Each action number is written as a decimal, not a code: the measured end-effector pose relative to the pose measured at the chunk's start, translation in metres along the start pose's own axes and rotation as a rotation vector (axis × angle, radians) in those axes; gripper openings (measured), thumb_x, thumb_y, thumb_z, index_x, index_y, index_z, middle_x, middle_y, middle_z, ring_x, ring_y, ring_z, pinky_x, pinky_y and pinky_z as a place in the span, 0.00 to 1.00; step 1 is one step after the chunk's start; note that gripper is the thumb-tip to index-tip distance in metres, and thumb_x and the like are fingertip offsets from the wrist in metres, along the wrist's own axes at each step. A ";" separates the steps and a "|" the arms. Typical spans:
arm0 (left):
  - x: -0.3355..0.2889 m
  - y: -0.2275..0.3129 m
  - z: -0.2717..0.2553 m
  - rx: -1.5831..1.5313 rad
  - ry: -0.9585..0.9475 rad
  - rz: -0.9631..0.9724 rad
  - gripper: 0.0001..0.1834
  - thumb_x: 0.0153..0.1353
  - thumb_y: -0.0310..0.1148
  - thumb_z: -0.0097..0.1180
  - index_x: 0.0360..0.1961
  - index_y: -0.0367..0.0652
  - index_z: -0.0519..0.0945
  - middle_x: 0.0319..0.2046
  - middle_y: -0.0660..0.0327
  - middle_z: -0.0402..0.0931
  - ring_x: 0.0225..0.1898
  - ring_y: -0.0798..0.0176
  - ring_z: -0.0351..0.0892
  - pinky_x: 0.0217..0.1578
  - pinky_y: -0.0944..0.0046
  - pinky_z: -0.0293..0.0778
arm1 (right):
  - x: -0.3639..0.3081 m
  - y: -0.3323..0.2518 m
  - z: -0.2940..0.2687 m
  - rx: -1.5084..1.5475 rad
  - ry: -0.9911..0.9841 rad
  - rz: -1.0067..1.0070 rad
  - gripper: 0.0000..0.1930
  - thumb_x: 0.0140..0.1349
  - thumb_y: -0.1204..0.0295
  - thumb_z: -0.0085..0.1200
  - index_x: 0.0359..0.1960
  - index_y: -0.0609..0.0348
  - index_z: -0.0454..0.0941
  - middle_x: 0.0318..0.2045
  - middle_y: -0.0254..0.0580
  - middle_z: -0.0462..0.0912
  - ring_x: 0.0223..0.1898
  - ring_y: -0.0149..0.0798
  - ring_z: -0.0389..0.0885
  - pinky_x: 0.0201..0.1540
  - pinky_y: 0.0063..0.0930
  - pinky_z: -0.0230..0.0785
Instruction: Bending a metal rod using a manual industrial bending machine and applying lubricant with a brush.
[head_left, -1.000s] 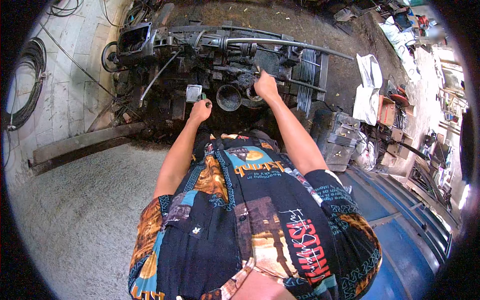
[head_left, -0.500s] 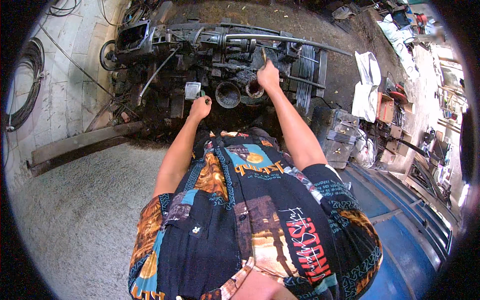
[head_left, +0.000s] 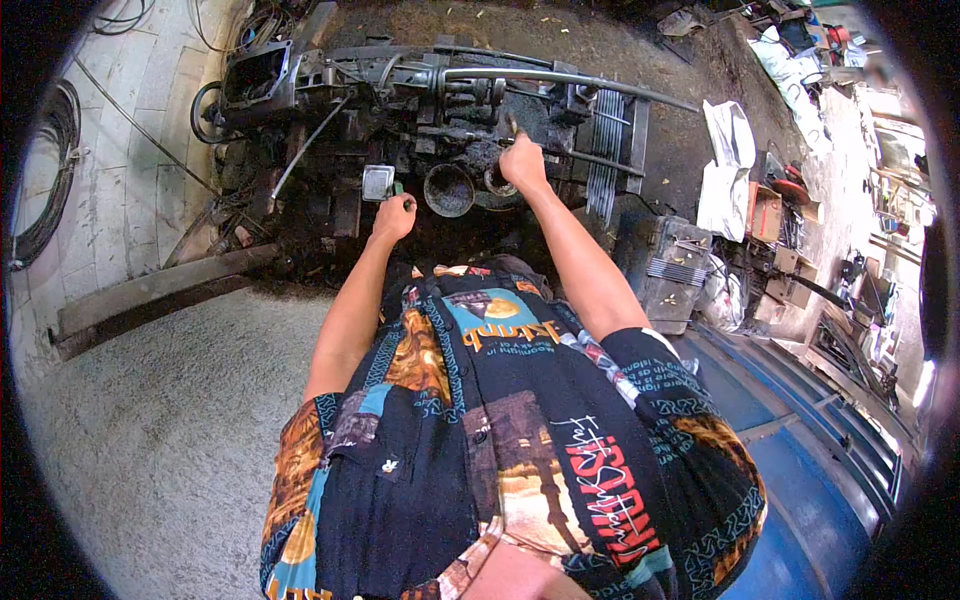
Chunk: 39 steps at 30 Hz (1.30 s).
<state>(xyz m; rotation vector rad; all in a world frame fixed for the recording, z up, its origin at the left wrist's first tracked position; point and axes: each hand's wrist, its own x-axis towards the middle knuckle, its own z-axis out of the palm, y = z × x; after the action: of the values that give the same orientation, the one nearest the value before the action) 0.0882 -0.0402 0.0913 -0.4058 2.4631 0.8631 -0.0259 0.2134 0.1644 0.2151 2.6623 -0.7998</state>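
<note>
My left hand (head_left: 397,216) is closed around a small green handle (head_left: 398,187), just beside a pale square tray (head_left: 378,183); what the handle belongs to is unclear. Right of it sits a dark round bowl (head_left: 448,190) with a grimy inside. A second, smaller round container (head_left: 494,182) is partly covered by my right hand (head_left: 522,166). That hand is closed on a thin brownish stick (head_left: 513,125) whose tip points away from me; its lower part is hidden. Beyond both hands lies a greasy dark metal machine assembly (head_left: 400,82).
A long metal rod (head_left: 570,76) crosses the assembly toward the right. Leaf-like metal strips (head_left: 606,150) and a grey metal box (head_left: 668,270) stand at right, near a white sack (head_left: 726,170). Coiled cable (head_left: 45,190) hangs at far left. A blue metal panel (head_left: 790,440) lies lower right.
My right hand has drawn slightly left and nearer to me, over the smaller container, and less of the stick shows. My left hand stays beside the tray.
</note>
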 end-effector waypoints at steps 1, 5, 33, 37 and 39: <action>0.001 -0.002 0.001 0.001 -0.002 -0.001 0.10 0.61 0.35 0.53 0.41 0.46 0.81 0.40 0.46 0.80 0.44 0.41 0.78 0.45 0.48 0.74 | -0.002 -0.008 -0.008 0.054 0.044 0.018 0.26 0.57 0.71 0.47 0.58 0.71 0.65 0.39 0.73 0.79 0.44 0.67 0.78 0.50 0.52 0.71; -0.001 0.004 0.001 0.001 0.003 0.019 0.11 0.62 0.36 0.53 0.42 0.45 0.80 0.39 0.46 0.80 0.43 0.41 0.78 0.44 0.48 0.74 | 0.016 -0.016 -0.018 0.109 0.186 0.014 0.27 0.57 0.73 0.44 0.60 0.69 0.63 0.37 0.72 0.79 0.42 0.67 0.79 0.48 0.54 0.71; -0.012 0.015 -0.004 0.028 -0.056 -0.078 0.12 0.65 0.36 0.50 0.45 0.47 0.80 0.40 0.47 0.81 0.43 0.43 0.80 0.44 0.50 0.74 | 0.033 -0.010 -0.019 0.093 0.189 0.028 0.18 0.57 0.71 0.45 0.45 0.70 0.75 0.38 0.72 0.79 0.43 0.67 0.79 0.50 0.54 0.70; -0.008 0.003 0.003 0.001 -0.025 -0.061 0.11 0.63 0.36 0.52 0.43 0.46 0.80 0.39 0.47 0.81 0.43 0.42 0.79 0.44 0.49 0.74 | -0.001 -0.004 -0.002 0.051 0.008 0.032 0.18 0.56 0.70 0.46 0.46 0.70 0.74 0.40 0.74 0.78 0.46 0.68 0.77 0.52 0.53 0.69; -0.006 -0.006 0.006 -0.005 -0.003 -0.034 0.11 0.62 0.36 0.52 0.43 0.46 0.80 0.39 0.46 0.81 0.42 0.42 0.79 0.43 0.49 0.74 | -0.029 0.001 0.010 0.099 0.021 0.078 0.19 0.59 0.69 0.44 0.49 0.67 0.73 0.39 0.75 0.77 0.45 0.68 0.77 0.52 0.53 0.69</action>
<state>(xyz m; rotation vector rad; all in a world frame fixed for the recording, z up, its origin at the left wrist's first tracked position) 0.0981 -0.0397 0.0875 -0.4469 2.4450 0.8554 0.0041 0.2072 0.1674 0.3515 2.6187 -0.9095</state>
